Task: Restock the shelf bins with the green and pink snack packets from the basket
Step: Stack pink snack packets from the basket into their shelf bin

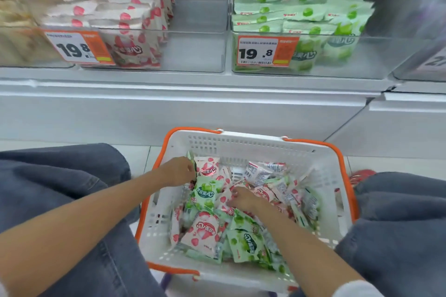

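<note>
Snack packets [206,194] (green, pink) fill basket [241,144]; left hand [178,171] pinches one.

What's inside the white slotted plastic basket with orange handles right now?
A loose mixed pile of pink snack packets and green snack packets, with the left hand and right hand in it. The pile hides lower packets and most of the basket floor.

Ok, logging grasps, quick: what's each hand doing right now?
Left hand: pinching an upright pink packet.
Right hand: down among the packets; grip cannot be told.
</note>
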The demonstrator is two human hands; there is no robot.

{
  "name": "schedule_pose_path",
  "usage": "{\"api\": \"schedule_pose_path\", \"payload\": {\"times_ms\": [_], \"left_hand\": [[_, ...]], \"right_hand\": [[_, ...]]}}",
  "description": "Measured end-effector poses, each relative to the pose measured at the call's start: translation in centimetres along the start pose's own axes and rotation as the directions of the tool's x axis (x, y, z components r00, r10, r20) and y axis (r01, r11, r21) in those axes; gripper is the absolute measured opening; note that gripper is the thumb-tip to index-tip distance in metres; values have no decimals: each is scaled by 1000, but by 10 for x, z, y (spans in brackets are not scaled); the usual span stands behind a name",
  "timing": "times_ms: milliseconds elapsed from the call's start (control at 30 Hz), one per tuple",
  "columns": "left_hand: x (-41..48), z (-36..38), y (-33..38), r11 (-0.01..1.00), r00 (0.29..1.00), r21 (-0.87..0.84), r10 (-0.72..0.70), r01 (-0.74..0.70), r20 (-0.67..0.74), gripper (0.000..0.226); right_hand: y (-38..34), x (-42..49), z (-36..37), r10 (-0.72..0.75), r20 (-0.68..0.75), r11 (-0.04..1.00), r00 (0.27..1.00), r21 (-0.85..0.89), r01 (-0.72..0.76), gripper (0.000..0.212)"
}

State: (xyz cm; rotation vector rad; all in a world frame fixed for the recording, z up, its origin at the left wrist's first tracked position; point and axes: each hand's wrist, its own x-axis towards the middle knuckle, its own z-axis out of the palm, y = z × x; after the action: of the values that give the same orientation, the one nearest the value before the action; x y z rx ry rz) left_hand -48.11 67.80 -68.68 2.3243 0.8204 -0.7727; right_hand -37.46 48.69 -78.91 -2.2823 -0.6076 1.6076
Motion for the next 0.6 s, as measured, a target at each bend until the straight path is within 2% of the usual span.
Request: {"api": "schedule_pose_path", "payload": {"times_ms": [133, 233, 300, 367, 433, 467, 533, 567, 600], "left_hand": [[3, 8, 0, 998, 1000, -70, -6, 5, -10, 20], [4, 11, -1, 995, 1000, -100, 12, -14, -26, 25], [3, 9, 0, 993, 999, -116, 25, -30, -45, 23], [3, 6, 2, 987, 997, -155, 39, -48, -65, 20], [1, 2, 8, 975, 992, -208, 59, -82, -111, 20], [-2, -2, 13, 961, 987, -256, 74, -108, -140, 25], [-11, -12, 28, 907, 972, -379, 108, -183, -210, 43], [-16, -18, 36, 865, 957, -440, 135, -240, -257, 49], [-20, -27, 45, 821, 936, -483, 160, -303, -315, 52]], "right_hand": [[-1, 6, 5, 22, -23, 1000, 999, -20, -23, 43], [2, 2, 1, 4, -49, 1000, 999, 2, -4, 41], [3, -5, -11, -62, -118, 998, 991, -18, 60, 5], [2, -8, -29, -109, -212, 993, 971, 8, 114, 40], [-8, -23, -53, -182, -328, 979, 927, 22, 200, 51], [-16, -31, -67, -212, -357, 965, 910, 72, 254, 48], [-40, -59, -93, -266, -399, 914, 878, 185, 360, 25], [-55, -75, -104, -306, -411, 863, 859, 260, 432, 12], [-72, -89, -114, -343, -425, 804, 838, 328, 496, 9]]}}
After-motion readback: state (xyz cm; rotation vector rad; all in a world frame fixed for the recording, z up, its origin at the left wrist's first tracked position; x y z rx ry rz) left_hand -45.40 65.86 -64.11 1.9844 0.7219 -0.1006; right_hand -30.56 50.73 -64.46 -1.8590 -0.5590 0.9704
